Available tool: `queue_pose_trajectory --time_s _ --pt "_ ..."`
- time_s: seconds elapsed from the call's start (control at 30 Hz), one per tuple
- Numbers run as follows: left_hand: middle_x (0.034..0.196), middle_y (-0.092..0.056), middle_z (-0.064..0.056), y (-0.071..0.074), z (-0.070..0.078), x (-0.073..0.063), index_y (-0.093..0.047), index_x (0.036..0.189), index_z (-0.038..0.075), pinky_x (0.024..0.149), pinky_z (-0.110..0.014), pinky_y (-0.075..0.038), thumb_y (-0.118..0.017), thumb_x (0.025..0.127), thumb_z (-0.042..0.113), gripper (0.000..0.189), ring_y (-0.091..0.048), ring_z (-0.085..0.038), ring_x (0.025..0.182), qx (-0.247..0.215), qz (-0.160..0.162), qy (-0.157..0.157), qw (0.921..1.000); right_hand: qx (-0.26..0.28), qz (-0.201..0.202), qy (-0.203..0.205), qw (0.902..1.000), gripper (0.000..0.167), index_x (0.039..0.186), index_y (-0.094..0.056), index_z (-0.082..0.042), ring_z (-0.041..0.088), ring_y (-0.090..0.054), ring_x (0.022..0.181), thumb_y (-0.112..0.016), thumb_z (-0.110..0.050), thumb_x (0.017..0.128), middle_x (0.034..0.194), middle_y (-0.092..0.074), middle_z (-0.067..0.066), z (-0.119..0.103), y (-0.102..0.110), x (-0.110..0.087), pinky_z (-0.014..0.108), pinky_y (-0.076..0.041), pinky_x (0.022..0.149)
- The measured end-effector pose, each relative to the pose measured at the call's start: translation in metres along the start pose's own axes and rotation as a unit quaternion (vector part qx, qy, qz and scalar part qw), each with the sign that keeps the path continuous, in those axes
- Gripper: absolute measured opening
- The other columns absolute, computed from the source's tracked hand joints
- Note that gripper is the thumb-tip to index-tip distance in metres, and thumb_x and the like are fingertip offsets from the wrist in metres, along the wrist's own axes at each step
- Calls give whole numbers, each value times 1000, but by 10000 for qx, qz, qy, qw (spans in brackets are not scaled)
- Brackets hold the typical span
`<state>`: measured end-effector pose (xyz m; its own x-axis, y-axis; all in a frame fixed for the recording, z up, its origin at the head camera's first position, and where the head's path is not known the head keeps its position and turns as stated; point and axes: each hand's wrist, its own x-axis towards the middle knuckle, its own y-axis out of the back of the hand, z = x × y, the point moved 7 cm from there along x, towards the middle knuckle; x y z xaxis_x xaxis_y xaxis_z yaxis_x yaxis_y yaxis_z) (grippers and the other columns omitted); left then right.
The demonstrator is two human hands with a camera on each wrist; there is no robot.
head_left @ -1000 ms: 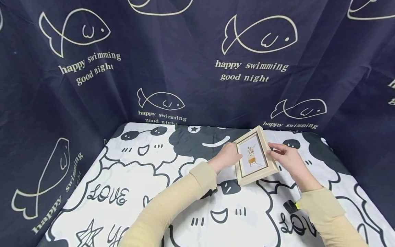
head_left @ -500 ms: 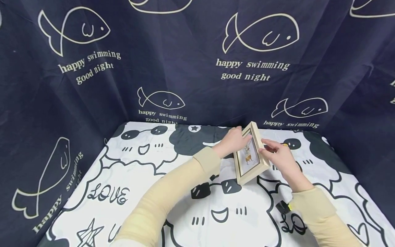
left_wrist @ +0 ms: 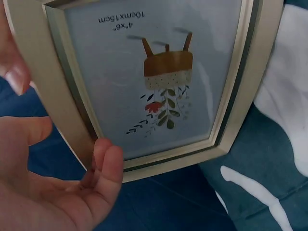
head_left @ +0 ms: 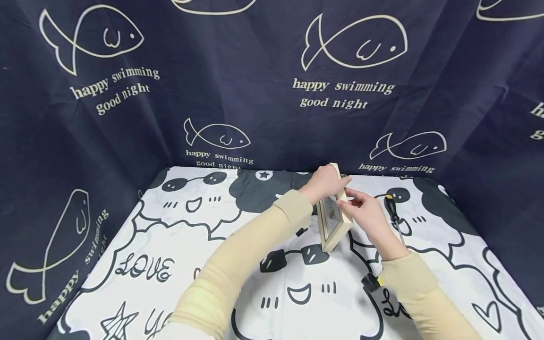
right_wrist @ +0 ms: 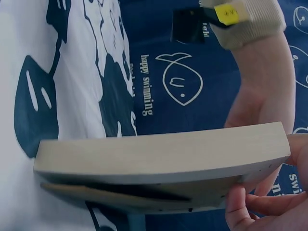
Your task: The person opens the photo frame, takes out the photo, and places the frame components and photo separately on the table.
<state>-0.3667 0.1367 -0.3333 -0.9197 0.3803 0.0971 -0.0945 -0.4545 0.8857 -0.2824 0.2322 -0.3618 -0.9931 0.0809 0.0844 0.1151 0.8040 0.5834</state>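
Held at its upper end by the left hand [head_left: 325, 182]: a pale-wood, deep-sided rectangular picture frame [head_left: 333, 217], tilted, lower end on the surface [head_left: 352, 311], right of middle toward the back edge. Probably light and stiff, not very slippery along the bare wood; likely fragile at the flat plant print [left_wrist: 166, 96] if glazed, and at the thin brown back flap [right_wrist: 96, 195], angled outward. Best taken by the wooden rim. Pinched along its right edge by the right hand [head_left: 363, 212]. Nearer the back right corner, a black-and-yellow-handled metal screwdriver [head_left: 390, 208].
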Motion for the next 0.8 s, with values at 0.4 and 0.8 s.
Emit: queue_pose_trajectory --time_s 0.4,0.8 --pt "100 -65 -5 0 -19 5 -62 104 7 61 -29 -51 -55 89 44 40 -64 -16 81 698 37 1122 9912 262 -35 -111 9996 57 135 -49 -1 15 -52 91 -66 -27 88 111 -61 19 -4 -17 2 15 -43 68" --pt "101 -66 2 -2 -17 7 -64 105 16 63 -29 -52 -58 88 43 33 -63 -13 82 1047 -17 1349 9853 650 155 204 9976 50 129 -53 3 1 -56 77 -47 -36 98 110 -63 21 9 -19 7 17 -48 69"
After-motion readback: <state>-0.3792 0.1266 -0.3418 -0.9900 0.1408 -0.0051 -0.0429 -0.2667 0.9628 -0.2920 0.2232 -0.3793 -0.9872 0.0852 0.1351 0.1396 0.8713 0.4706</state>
